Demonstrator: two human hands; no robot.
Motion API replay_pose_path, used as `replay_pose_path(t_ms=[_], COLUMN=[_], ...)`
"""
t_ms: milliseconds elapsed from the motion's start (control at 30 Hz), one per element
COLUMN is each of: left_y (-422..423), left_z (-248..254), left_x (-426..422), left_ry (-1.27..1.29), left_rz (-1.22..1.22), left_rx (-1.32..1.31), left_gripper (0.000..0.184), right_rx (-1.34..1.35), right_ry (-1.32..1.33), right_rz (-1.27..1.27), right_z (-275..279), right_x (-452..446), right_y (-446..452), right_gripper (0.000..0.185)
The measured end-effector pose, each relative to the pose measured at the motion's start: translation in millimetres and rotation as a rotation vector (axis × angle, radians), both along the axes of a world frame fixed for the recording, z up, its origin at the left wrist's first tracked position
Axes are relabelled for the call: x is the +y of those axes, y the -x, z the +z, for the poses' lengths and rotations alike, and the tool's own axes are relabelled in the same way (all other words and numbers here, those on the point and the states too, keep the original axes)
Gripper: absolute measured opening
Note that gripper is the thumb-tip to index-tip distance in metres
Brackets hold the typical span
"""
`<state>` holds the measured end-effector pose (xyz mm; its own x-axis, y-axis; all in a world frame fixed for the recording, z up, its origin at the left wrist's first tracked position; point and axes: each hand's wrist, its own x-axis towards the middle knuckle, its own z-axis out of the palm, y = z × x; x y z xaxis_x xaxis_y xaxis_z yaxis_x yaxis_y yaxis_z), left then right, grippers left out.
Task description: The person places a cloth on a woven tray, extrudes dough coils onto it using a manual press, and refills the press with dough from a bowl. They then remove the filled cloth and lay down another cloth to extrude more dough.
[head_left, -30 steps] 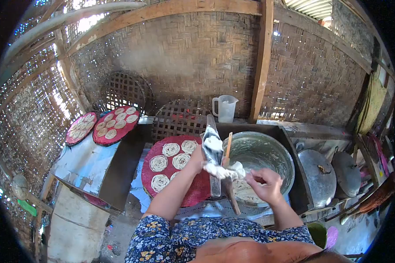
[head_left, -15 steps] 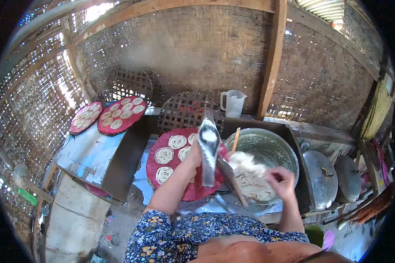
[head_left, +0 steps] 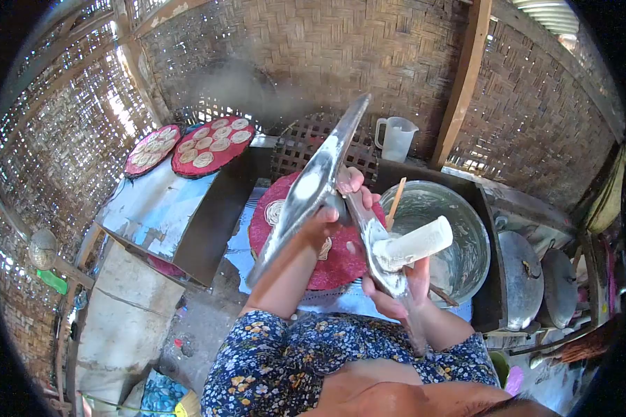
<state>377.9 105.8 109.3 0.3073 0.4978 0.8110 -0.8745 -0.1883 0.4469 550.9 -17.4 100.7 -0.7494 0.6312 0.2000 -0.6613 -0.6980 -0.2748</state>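
My left hand [head_left: 327,216] grips the hollow half of a dough press [head_left: 318,174], a long handled piece with white dough in its cup. Its fingers also touch the upper end of the plunger half [head_left: 372,226]. My right hand [head_left: 388,304] is closed around the lower part of that plunger half, whose white cylinder [head_left: 421,243] points up and right. Beneath the press lies a round red tray [head_left: 337,276] with coiled dough rounds [head_left: 274,212], partly covered by my arms. Behind the plunger stands a large metal bowl [head_left: 485,250], smeared with dough, with a wooden stick [head_left: 396,198] leaning in it.
Two red trays of dough rounds [head_left: 214,144] rest on a box [head_left: 153,215] at left. A plastic jug [head_left: 397,141] and a woven basket [head_left: 299,142] stand at the back. Lidded pots [head_left: 520,278] sit at right. A wooden post [head_left: 462,83] rises before the woven wall.
My right hand has left the dough in the bowl and taken hold of the plunger half. The two press halves are now spread apart and tilted, with the white cylinder showing.
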Motion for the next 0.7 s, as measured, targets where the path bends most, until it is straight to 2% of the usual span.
replay_pose_path(t_ms=[67,100,167,200,233,267,300,333,367,433,500,567,633,667,700], left_y=[23,20,48,61,71,73,71,73,74,72,67,63,64,60,58], left_z=[16,10,3,-8,-21,-34,-34,-29,-26,-12,5,12,8,11,12], left_x=[-25,-24,-43,-36,-37,-45,-57,-62,-65,-70,-77,-74,-69,-69,-69], left_ry=[0.013,-0.005,0.155,-0.115,-0.243,-0.09,0.059,-0.05,-0.16,-0.355,-0.294,-0.432,-0.342,-0.41,-0.397], left_rz=[0.256,0.282,0.489,0.513,0.482,0.404,0.323,0.559,0.703,0.957,1.034,1.214,1.195,1.256,1.234], left_rx=[0.188,0.103,0.589,0.791,0.887,0.82,0.748,0.877,0.994,1.159,1.274,1.428,1.23,1.128,1.2], left_gripper=[0.065,0.083,0.089,0.086,0.081,0.077,0.074,0.07,0.068,0.061,0.045,0.04,0.039,0.039,0.049], right_rx=[-0.062,-0.093,-0.242,-0.327,-0.352,-0.377,-0.498,-0.639,-0.716,-0.963,-1.126,-1.197,-1.153,-1.142,-1.132], right_ry=[-0.036,-0.053,-0.262,-0.356,-0.414,-0.475,-0.495,-0.505,-0.636,-1.141,-1.569,-1.91,-1.982,-2.014,-2.046], right_rz=[0.009,0.016,-0.176,-0.274,-0.208,-0.144,-0.305,-0.457,-0.584,-0.844,-1.006,-1.076,-1.093,-1.096,-1.103], right_z=[0,1,14,21,16,11,26,40,47,40,44,73,78,79,79], right_x=[4,7,10,11,23,36,30,24,27,41,43,30,26,26,26], right_y=[-6,-11,-12,-11,-20,-28,-21,-14,-9,-10,-7,0,7,9,11], right_gripper=[0.092,0.089,0.087,0.088,0.091,0.097,0.1,0.104,0.104,0.099,0.095,0.091,0.086,0.085,0.084])
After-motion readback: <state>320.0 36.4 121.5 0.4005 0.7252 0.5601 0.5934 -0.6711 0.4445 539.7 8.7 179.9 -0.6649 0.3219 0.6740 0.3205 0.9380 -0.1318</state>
